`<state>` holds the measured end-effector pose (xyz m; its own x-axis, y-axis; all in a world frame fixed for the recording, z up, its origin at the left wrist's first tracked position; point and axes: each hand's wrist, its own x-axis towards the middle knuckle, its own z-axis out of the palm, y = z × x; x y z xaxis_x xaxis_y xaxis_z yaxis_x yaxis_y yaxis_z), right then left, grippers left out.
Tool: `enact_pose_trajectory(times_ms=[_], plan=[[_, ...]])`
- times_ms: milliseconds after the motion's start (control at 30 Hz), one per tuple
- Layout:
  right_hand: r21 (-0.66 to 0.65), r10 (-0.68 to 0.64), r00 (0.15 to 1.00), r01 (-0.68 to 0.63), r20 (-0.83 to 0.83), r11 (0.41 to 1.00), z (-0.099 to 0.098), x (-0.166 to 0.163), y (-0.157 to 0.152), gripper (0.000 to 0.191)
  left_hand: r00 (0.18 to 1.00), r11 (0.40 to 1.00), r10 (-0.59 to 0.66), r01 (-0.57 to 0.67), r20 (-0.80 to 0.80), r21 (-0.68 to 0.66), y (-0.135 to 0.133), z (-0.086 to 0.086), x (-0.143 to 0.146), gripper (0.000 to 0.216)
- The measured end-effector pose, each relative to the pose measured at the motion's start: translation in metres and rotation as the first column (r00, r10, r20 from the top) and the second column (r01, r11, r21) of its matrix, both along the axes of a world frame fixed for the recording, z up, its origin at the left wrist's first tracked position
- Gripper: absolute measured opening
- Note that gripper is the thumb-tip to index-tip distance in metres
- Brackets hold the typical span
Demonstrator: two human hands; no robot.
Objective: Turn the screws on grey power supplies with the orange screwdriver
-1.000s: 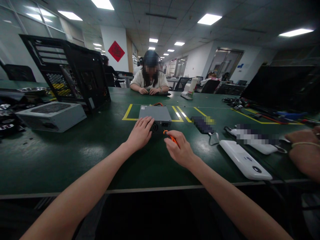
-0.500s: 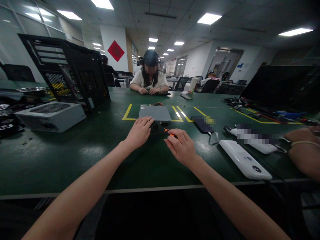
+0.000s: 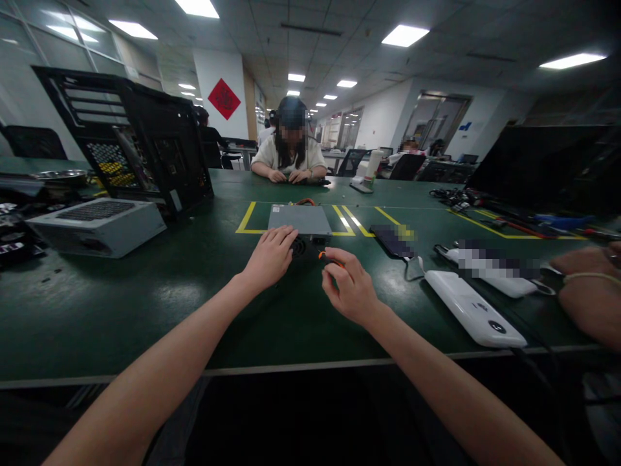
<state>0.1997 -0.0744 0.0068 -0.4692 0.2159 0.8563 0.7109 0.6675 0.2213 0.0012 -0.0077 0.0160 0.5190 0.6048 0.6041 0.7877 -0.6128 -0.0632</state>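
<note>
A grey computer power supply (image 3: 306, 219) lies on the green table, its fan and socket side facing me. My left hand (image 3: 270, 257) rests on its near left edge, fingers stretched out over the top. In my right hand (image 3: 350, 283) is a screwdriver (image 3: 322, 255) with an orange and black handle, pinched between thumb and fingers. It points toward the near right side of the power supply, by the socket. The screwdriver's tip is too small to make out.
At left stand an open black computer case (image 3: 130, 136) and another power supply (image 3: 97, 226). To the right lie a phone (image 3: 392, 241) and a white power bank (image 3: 473, 307). Another person's hand (image 3: 589, 285) is at the right edge. A person (image 3: 290, 152) sits opposite.
My right hand has shifted slightly, its fingers changing position around the screwdriver handle. My left hand and the power supply stay in place.
</note>
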Motion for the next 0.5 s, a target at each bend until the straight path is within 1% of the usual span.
enact_pose_trajectory(times_ms=[67,133,200,267,367,433,500], plan=[[0.017,-0.012,0.999,0.011,0.043,1.0,0.0,0.0002,-0.0006,0.025,1.0,1.0,0.0,0.0,0.001,0.002,-0.0007,0.0002,0.0002,0.041],[0.025,0.02,0.998,-0.021,0.056,0.999,-0.0003,0.0,-0.0011,0.029,1.0,1.0,0.005,-0.005,0.003,-0.003,-0.0016,0.0007,0.0006,0.041],[0.005,0.054,0.998,-0.054,0.036,0.999,-0.0004,-0.0007,-0.0015,0.032,1.0,1.0,0.01,-0.01,0.001,-0.007,-0.0022,0.0011,0.001,0.041],[0.001,0.03,1.0,-0.03,0.009,1.0,-0.0001,-0.0014,-0.0019,0.029,1.0,1.0,0.011,-0.011,-0.003,-0.005,-0.0023,0.0012,0.0013,0.041],[0.031,-0.038,0.999,0.037,0.015,0.999,0.0003,-0.0013,-0.0018,0.022,1.0,1.0,0.014,-0.014,-0.008,0.0,-0.002,0.0006,0.0015,0.042],[0.04,-0.011,1.0,0.011,0.014,0.999,-0.0002,-0.0007,-0.0012,0.026,1.0,1.0,0.021,-0.021,-0.009,0.002,-0.0019,-0.0001,0.0017,0.042],[0.013,0.034,0.999,-0.034,-0.001,0.999,-0.0007,-0.0002,-0.0006,0.031,1.0,1.0,0.026,-0.026,-0.012,0.002,-0.0018,-0.0006,0.0018,0.042]])
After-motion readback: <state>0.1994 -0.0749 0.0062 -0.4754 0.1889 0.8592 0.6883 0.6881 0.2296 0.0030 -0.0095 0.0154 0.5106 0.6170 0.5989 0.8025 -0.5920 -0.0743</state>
